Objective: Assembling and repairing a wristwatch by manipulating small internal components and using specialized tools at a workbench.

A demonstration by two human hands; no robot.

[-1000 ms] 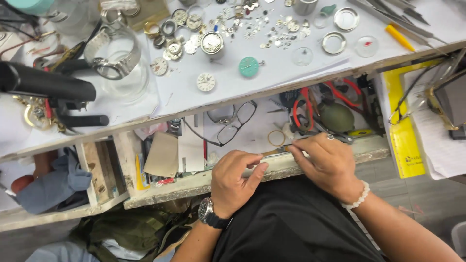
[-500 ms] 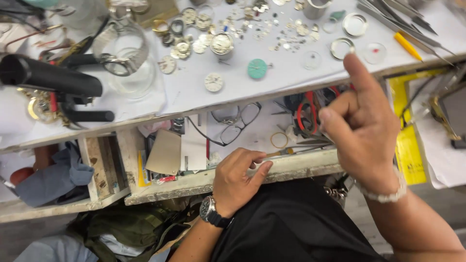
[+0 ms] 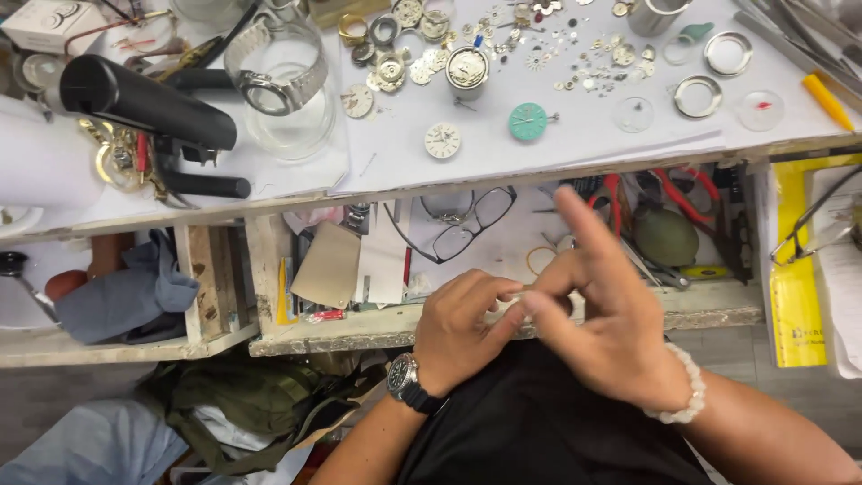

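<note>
While meeting low in the frame's centre over the open drawer's front edge [image 3: 718,310]: left hand [image 3: 462,328] curled, grasp hidden; right hand [image 3: 611,323] loose, fingers spread, empty. Eyeglasses [image 3: 462,224] just above, untouched.

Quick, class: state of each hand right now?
Left hand: fingers curled on the drawer edge; holding anything, cannot tell.
Right hand: open, fingers spread, empty.

Bright even overhead light, soft shadows, sharp bench, slight motion blur, edges bowed
</note>
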